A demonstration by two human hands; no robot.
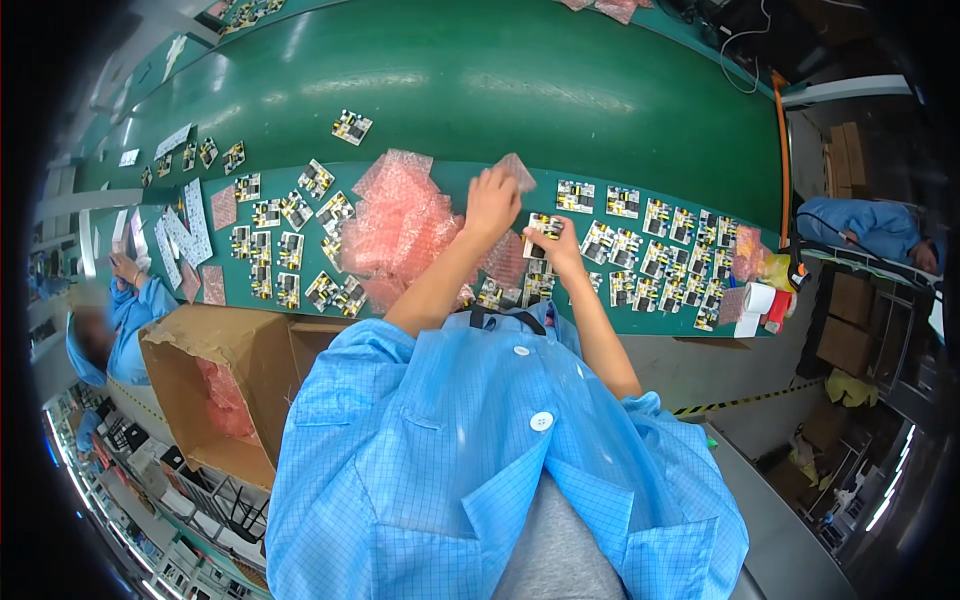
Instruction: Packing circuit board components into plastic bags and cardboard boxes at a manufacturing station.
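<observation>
Head view: my left hand point(492, 200) pinches a pink bubble bag point(518, 171) at twelve o'clock, right hand point(556, 243) grasps a circuit board point(541, 229); I should hold the mouth wide and slide the board in squarely.

bubble bags point(400, 215) lay heaped on table point(500, 90), left of left hand point(492, 203) | circuit board point(543, 233) sat in right hand point(558, 250), just right of left hand | board rows point(665, 250) spread right of hands | more boards point(285, 250) left of heap | cardboard box point(215, 380) stood below table edge, at left | tape roll point(760, 298) at table's right end
</observation>
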